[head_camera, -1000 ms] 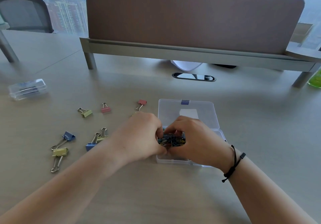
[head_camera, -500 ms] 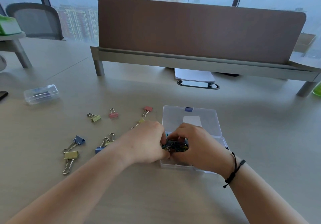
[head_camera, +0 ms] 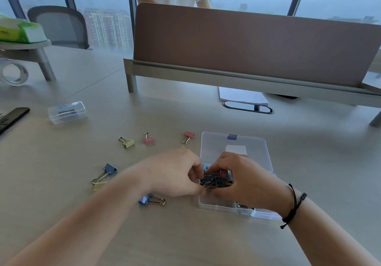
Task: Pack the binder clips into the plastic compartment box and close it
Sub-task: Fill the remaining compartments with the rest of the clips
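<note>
Both the left hand (head_camera: 175, 175) and right hand (head_camera: 245, 181) pinch a clump of binder clips (head_camera: 216, 180) over the box (head_camera: 235, 148). Clips are small, hard and springy; grab the wire loops. More lie at nine o'clock.

Loose binder clips on table left of the open compartment box (head_camera: 235, 142): 7 visible.
- pink: 2 (head_camera: 149, 140) (head_camera: 189, 134)
- green: 1 (head_camera: 128, 143)
- blue: 2 (head_camera: 110, 168) (head_camera: 144, 199)
- yellow: 2, both partly hidden (head_camera: 99, 186) (head_camera: 183, 147)

Clips heaped inside box (head_camera: 216, 180): uncountable. Clear boxes: 2, second closed one (head_camera: 67, 112) far left of open one. Hands: 2.
</note>
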A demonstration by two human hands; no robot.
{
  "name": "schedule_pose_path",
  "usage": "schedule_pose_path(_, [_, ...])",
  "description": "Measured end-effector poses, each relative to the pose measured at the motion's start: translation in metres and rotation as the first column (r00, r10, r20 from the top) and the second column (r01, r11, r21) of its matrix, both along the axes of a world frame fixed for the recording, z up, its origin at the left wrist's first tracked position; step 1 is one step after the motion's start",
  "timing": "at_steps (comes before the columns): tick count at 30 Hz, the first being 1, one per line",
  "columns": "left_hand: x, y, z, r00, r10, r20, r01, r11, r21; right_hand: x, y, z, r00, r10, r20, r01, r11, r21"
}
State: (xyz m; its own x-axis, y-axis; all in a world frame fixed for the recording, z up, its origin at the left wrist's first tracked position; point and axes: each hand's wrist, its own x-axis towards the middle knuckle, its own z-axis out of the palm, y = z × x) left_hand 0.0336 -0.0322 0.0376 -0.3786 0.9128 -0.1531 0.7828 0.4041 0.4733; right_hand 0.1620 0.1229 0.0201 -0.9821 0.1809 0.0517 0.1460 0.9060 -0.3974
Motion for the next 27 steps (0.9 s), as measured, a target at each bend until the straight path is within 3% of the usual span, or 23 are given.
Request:
schedule_pose_path(3, [-0.026, -0.016, 0.008, 0.998, 0.068, 0.001, -0.067, 0.995, 0.074, -0.003, 0.003, 0.009, 0.999, -0.020, 0.042, 0.020, 1.000, -0.003])
schedule_pose_path(8, [-0.064, -0.027, 0.011, 0.977, 0.166, 0.131, -0.197, 0.939, 0.281, -0.039, -0.004, 0.028, 0.999, -0.038, -0.019, 0.038, 0.999, -0.011])
schedule_pose_path(12, [-0.070, -0.005, -0.007, 0.982, 0.183, -0.047, -0.173, 0.971, 0.166, -0.098, -0.002, 0.025, 0.997, -0.030, -0.065, 0.044, 0.974, 0.221])
schedule_pose_path(16, [-0.064, 0.009, -0.033, 0.982, 0.046, -0.183, -0.036, 0.998, 0.059, -0.138, 0.007, 0.015, 0.984, -0.002, 0.179, -0.090, 0.857, 0.507])
schedule_pose_path(19, [-0.066, 0.006, -0.037, 0.974, 0.016, -0.224, 0.003, 0.997, 0.083, -0.147, 0.012, 0.007, 0.960, -0.006, 0.282, -0.145, 0.846, 0.513])
schedule_pose_path(27, [-0.079, -0.005, -0.038, 0.976, 0.167, -0.138, -0.134, 0.966, 0.222, -0.150, 0.012, -0.004, 0.983, 0.005, 0.183, -0.097, 0.859, 0.503])
